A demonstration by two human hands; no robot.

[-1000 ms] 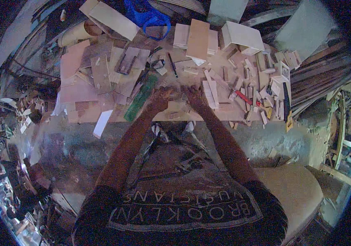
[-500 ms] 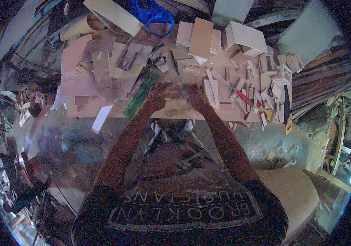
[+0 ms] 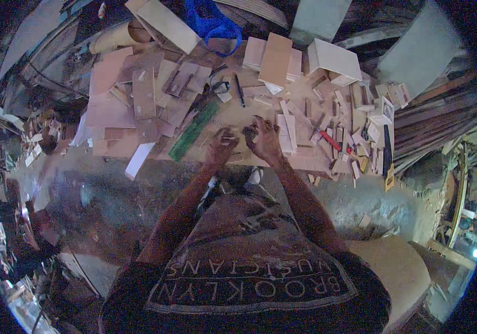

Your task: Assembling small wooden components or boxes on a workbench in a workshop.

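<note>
My left hand (image 3: 224,145) is raised over the front of the workbench (image 3: 155,157), its fingers curled in and a little blurred. Beside it, my right hand (image 3: 263,143) has thumb and fingers bent together as in a pinch. A small gap lies between the two hands. Whatever the fingers hold, if anything, is too small or hidden to name. To the left of my left hand a green strip (image 3: 194,131) lies slantwise. A dark, slim pen-like tool (image 3: 239,91) rests beyond my hands. Narrow pale wood strips (image 3: 286,129) lie just right of my right hand.
Thin wood panels (image 3: 110,83) cover the bench's left. Small offcuts and a red-handled tool (image 3: 330,139) crowd its right. A pale open box (image 3: 336,60), an upright board (image 3: 275,58) and a blue bag (image 3: 213,25) stand at the back. A white piece (image 3: 138,160) overhangs the front edge.
Both hands have drawn back toward me and come up from the bench top, with the fingers more curled. The view has shifted slightly; the things on the bench lie as before.
</note>
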